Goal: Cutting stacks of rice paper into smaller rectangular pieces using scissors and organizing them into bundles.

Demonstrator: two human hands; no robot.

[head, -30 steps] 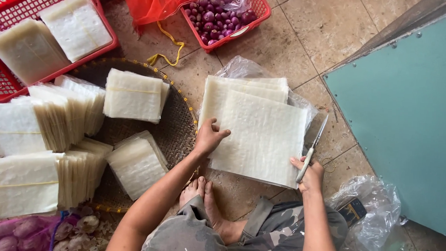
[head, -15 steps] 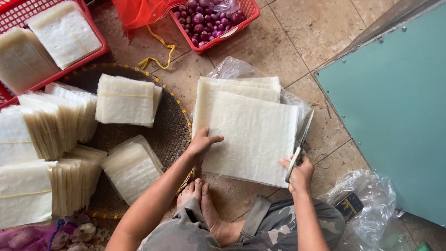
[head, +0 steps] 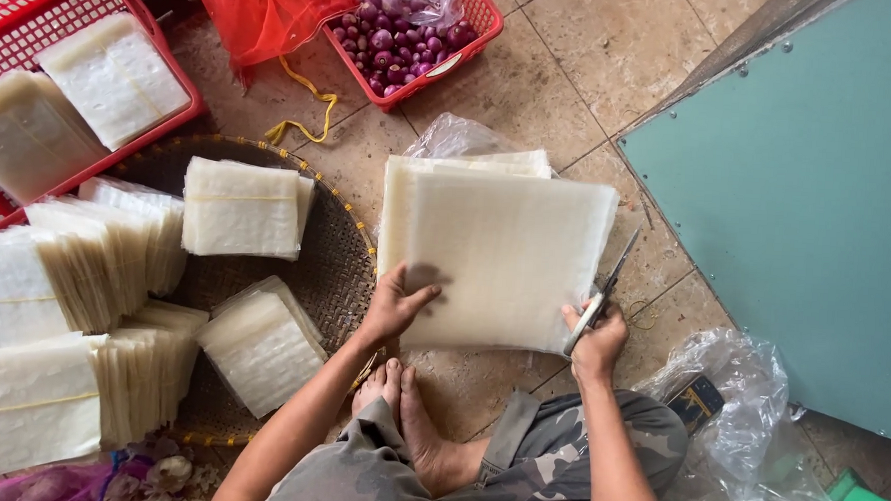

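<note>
From the head camera we see a stack of pale square sheets [head: 505,258] lying on the tiled floor [head: 615,47], just in front of the person's bare feet [head: 409,409]. The left hand [head: 395,306] presses flat on the stack's near left corner, fingers together and thumb spread over the sheets. The right hand [head: 596,337] grips scissors [head: 604,288] at the stack's right edge, fingers curled through the handles, blades slightly parted. Bundled sheets fill a woven tray [head: 341,246] to the left.

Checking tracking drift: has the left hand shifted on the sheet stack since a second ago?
No. The left hand stays pressed on the lower left corner of the stack of translucent square sheets, beside the woven tray; only the camera shifted.
</note>
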